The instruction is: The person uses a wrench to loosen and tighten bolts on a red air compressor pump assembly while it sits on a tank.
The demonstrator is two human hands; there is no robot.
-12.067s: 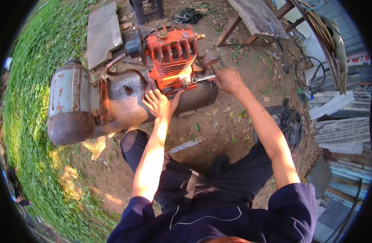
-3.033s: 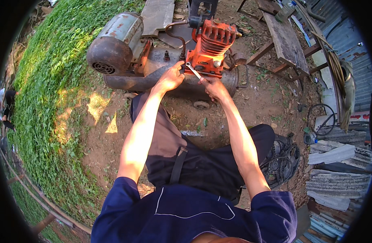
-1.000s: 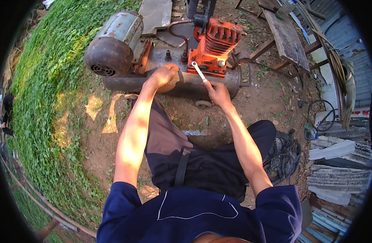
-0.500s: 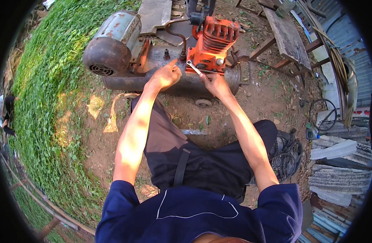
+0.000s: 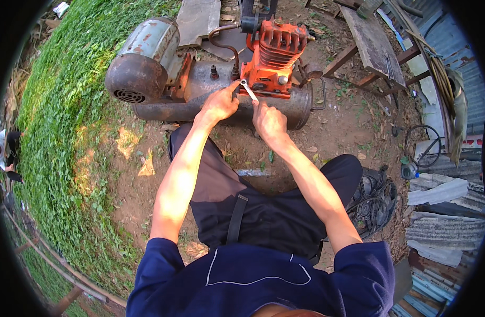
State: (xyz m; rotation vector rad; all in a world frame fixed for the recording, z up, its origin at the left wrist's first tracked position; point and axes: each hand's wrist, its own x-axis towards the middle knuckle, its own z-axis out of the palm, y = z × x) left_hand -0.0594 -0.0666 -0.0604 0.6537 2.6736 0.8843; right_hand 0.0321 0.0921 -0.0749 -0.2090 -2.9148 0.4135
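Note:
My right hand is closed around the handle of a metal wrench. The wrench's ring end sits at the lower left corner of an orange, finned compressor pump, by its base. My left hand is just left of it, index finger stretched toward the ring end and the other fingers curled. Whether that fingertip touches the wrench or a bolt is hard to tell. Beneath the pump lies a rusty cylindrical tank. A grey electric motor is mounted on its left part, and a curved pipe joins pump and tank.
Green ground plants spread on the left, where another person is partly visible. A wooden bench stands at the far right. Corrugated sheets and a dark coiled heap lie to my right.
The wrench has swung so its handle points more toward me, and my right hand has moved left and nearer. My left hand has shifted slightly right, closer to the ring end.

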